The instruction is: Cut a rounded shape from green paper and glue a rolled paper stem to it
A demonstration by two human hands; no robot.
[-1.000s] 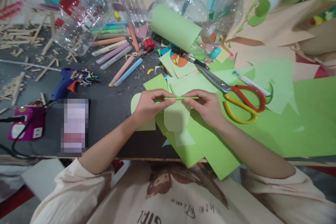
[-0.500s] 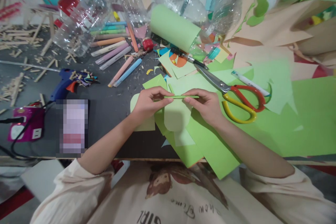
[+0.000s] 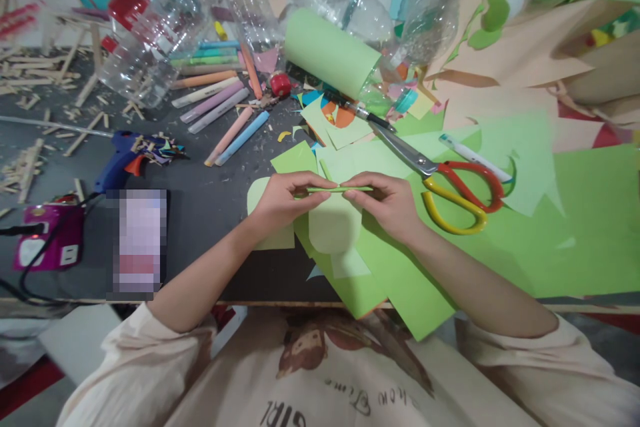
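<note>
A thin green paper strip (image 3: 340, 189), which looks folded or rolled, lies level between my two hands. My left hand (image 3: 287, 199) pinches its left part between thumb and fingers. From the other side my right hand (image 3: 387, 201) pinches it the same way, and the fingertips of both hands nearly meet at its middle. Just below hangs the view of a pale green rounded paper piece (image 3: 334, 230), on top of brighter green sheets (image 3: 400, 267). A short green strip (image 3: 325, 169) shows just beyond my fingertips.
Scissors (image 3: 425, 165) with red and yellow handles lie right of my hands. A blue glue gun (image 3: 117, 161), a phone (image 3: 141, 240) and wood sticks are at left. Markers (image 3: 243, 139), clear plastic bottles (image 3: 150, 47) and a green paper-wrapped cylinder (image 3: 330, 53) lie beyond.
My hands have come closer together along the green strip, the right hand sliding left and the left fingertips shifting slightly right. Both still pinch it.
</note>
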